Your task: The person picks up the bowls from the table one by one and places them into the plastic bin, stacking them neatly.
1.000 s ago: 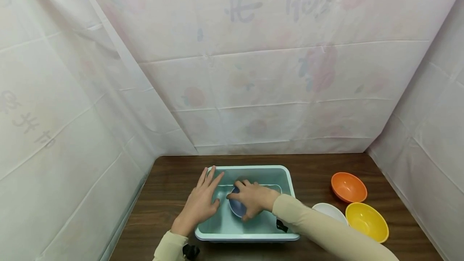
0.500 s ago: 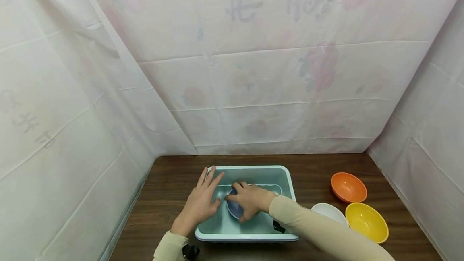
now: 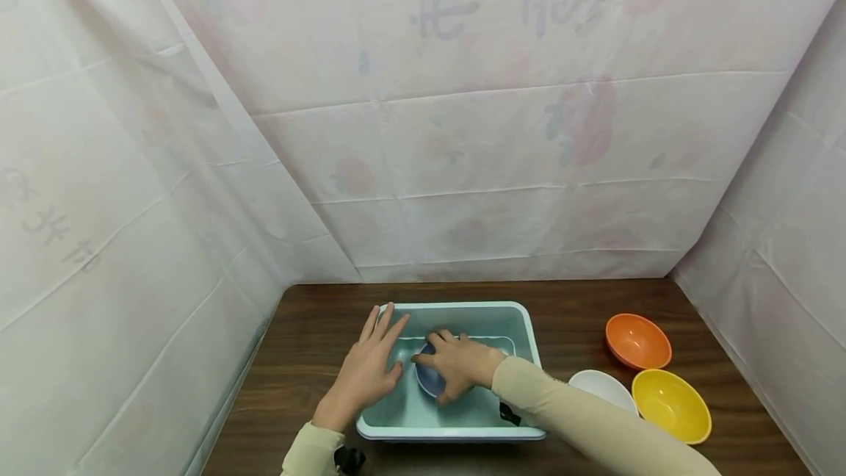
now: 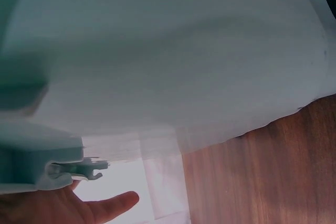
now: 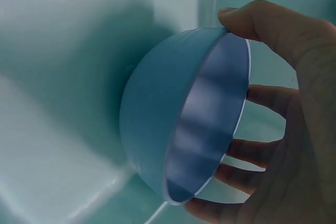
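The left hand [image 3: 363, 373] was spread wide, with its fingers long and straight and its thumb sticking out. It was at the left edge of a pale green tub [image 3: 456, 433], and it looked like it touched that edge. The right hand [image 3: 460, 364] reached down into the tub and pinched the rim of a blue bowl [image 5: 157, 114]. Its thumb was on one side of the rim and its fingers were on the other.

The blue bowl was inside the tub, low down, near the middle. I could not tell if it touched the bottom.

The step seemed to be holding the bowl inside the tub, but I could not say if it was going in or coming out. I think the next move called for a steady pinch and slow fingers, so the bowl would not bump.

An orange bowl [image 3: 638, 341], a yellow bowl [image 3: 671, 406] and a white bowl [image 3: 603, 388] sat close together on the brown table [image 3: 317, 336], to the right of the tub. A sleeve [image 3: 568, 410] hid a bit of the white one.

The cloth [image 3: 496, 219] behind had faint, pale writing that I could not read. I saw no brand or label on the bowls or tub.
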Demonstrator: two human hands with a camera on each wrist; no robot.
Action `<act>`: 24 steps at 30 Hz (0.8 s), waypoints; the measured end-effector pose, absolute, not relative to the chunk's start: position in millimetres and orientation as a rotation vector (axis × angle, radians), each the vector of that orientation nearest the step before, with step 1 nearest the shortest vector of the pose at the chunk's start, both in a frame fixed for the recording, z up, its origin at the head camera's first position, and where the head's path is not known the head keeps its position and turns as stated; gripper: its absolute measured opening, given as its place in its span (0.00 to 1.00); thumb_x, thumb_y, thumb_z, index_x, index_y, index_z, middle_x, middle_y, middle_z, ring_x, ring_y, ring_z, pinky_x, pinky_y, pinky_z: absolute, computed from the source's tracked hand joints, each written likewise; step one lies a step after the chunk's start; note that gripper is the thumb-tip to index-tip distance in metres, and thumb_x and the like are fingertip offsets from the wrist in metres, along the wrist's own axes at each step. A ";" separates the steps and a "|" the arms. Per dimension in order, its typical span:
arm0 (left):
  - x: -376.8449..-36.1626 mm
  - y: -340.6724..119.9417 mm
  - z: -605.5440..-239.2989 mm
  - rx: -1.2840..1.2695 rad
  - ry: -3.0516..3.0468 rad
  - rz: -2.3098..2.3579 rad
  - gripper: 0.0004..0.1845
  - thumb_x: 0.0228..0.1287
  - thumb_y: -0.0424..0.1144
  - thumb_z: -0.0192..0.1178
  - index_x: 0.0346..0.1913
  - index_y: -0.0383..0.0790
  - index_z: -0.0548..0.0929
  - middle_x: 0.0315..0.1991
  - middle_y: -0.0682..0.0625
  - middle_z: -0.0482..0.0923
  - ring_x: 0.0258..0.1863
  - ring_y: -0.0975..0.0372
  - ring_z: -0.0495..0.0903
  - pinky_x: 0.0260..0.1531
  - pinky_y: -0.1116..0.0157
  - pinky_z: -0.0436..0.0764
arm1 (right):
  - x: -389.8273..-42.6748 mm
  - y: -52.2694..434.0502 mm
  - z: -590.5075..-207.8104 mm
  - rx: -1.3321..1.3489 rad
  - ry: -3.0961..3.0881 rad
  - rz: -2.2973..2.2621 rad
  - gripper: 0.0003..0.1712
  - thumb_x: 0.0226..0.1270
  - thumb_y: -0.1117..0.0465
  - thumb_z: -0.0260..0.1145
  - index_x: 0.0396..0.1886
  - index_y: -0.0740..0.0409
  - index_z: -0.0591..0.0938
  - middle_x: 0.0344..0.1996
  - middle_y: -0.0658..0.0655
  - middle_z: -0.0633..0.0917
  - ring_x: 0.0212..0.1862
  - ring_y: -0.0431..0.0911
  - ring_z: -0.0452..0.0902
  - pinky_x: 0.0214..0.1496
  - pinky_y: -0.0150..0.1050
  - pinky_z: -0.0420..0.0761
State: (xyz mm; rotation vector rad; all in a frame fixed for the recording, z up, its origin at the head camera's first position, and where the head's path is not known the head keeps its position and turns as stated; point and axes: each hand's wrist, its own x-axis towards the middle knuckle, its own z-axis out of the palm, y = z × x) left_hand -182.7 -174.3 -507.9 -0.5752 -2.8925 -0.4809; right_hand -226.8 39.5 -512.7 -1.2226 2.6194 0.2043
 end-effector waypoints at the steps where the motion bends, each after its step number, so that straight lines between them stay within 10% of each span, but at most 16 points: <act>1: -182.5 -174.1 -507.7 -0.576 -2.890 -0.484 0.43 0.63 0.41 0.69 0.80 0.49 0.64 0.84 0.43 0.50 0.82 0.43 0.48 0.37 0.48 0.84 | -226.8 39.8 -512.3 -1.221 2.619 0.211 0.49 0.57 0.29 0.72 0.78 0.27 0.65 0.74 0.53 0.68 0.73 0.52 0.65 0.62 0.58 0.81; 17: -182.5 -172.7 -508.5 -0.571 -2.871 -0.456 0.42 0.63 0.41 0.70 0.79 0.48 0.65 0.83 0.42 0.51 0.82 0.42 0.49 0.28 0.62 0.77 | -223.0 48.3 -501.4 -1.208 2.633 0.182 0.50 0.57 0.29 0.72 0.79 0.30 0.66 0.75 0.54 0.68 0.73 0.54 0.68 0.62 0.56 0.81; 24: -183.5 -174.8 -509.0 -0.569 -2.888 -0.492 0.43 0.63 0.41 0.69 0.80 0.50 0.64 0.84 0.44 0.49 0.83 0.44 0.47 0.33 0.53 0.82 | -224.9 59.3 -481.6 -1.154 2.648 0.058 0.49 0.58 0.32 0.73 0.78 0.34 0.67 0.73 0.56 0.71 0.70 0.54 0.72 0.62 0.55 0.81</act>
